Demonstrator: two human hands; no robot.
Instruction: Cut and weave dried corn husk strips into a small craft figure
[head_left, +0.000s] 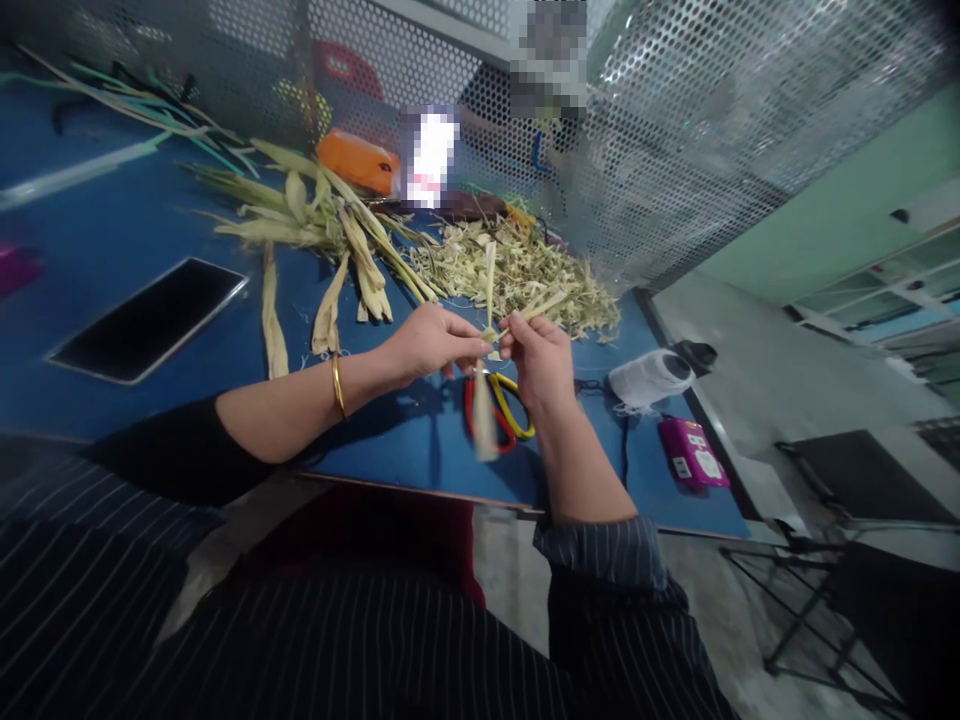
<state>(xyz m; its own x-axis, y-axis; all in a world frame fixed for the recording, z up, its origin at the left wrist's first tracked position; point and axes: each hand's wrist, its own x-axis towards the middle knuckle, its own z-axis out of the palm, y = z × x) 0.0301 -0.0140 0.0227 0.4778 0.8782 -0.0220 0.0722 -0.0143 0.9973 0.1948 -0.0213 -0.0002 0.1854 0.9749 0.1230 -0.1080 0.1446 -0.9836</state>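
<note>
Above the blue table, my left hand (439, 342) pinches a pale dried husk piece (489, 336) between thumb and fingers. Close on its right, my right hand (537, 358) is closed on the same piece, fingertips almost touching those of my left hand. One strip of the piece stands upward, another points up to the right, and a blurred end hangs below. Under the hands lie scissors (512, 405) with red and yellow handles, partly behind the hanging end. Behind the hands is a heap of husk scraps (540, 275). Long husks (300, 215) lie at the back left.
A dark tablet-like slab (150, 318) lies on the blue table (195, 400). White thread spool (649, 380) and purple packet (693, 453) sit at right. An orange pouch (358, 162) and lit screen (429, 160) stand before the perforated metal panel (645, 150).
</note>
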